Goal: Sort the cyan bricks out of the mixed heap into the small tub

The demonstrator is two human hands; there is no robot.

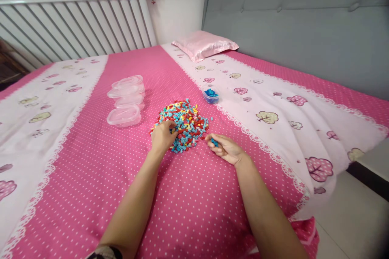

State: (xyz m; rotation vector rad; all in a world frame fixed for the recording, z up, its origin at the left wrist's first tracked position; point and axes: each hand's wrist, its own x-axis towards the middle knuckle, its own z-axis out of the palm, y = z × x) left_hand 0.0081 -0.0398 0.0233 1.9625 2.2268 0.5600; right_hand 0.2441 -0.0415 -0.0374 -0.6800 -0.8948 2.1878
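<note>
Blue bricks (pixel 210 92): some in tub (pixel 212 100), toward headboard (pixel 291 28) edge of bed (pixel 188 198)
Pile (pixel 189 123): mixed, apparently most remaining
Left hand (pixel 163 135): half-curled in pile, grip unclear
Right hand (pixel 226 148): loosely curled, holding blue bricks

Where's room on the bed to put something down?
The pink sheet is bare between the forearms, and left of the left one, nearer than the clear boxes. The white stripe right of the tub is too. It's crowded at the brick pile: left hand in it, right hand beside it.
</note>
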